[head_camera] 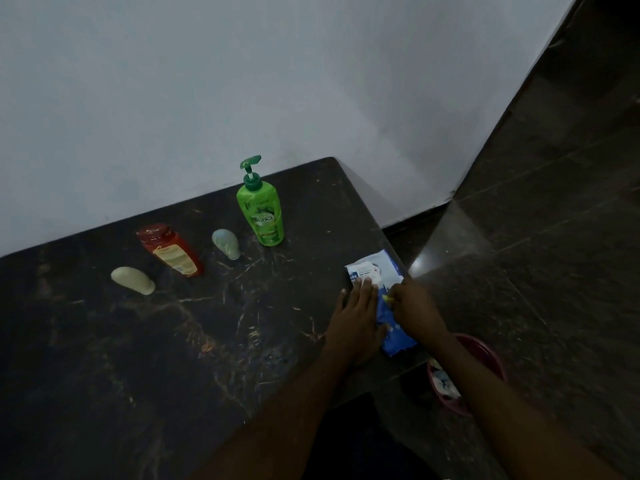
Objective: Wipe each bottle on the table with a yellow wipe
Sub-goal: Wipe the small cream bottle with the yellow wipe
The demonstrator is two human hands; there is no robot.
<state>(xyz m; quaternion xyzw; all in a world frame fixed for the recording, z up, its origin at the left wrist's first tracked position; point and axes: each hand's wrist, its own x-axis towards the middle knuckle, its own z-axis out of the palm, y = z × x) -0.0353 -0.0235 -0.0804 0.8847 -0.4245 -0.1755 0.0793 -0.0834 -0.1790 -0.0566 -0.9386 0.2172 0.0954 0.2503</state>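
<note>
Four bottles sit in a loose row on the dark marbled bench (138, 358) in the head view, well apart from both hands. A green pump bottle (262, 216) stands upright nearest the wall. To its left come a small pale blue-green bottle (226, 244), a red bottle (171, 251) and a cream bottle (133, 280). Whether those three stand or lie cannot be told.

At the bench's right edge lies a blue and white wipes packet (375, 271). The left hand (356, 317) rests flat on the packet's left side, its fingers (367, 284) straight and pressing down, gripping nothing. The right hand (415, 306) sits just beside it over the packet. Its fingers are curled and pinch a small corner of yellow wipe (387, 298) at the packet's middle. On the floor by the bench, a pink tub (485, 351) shows behind the right forearm, with crumpled pale material inside.
</note>
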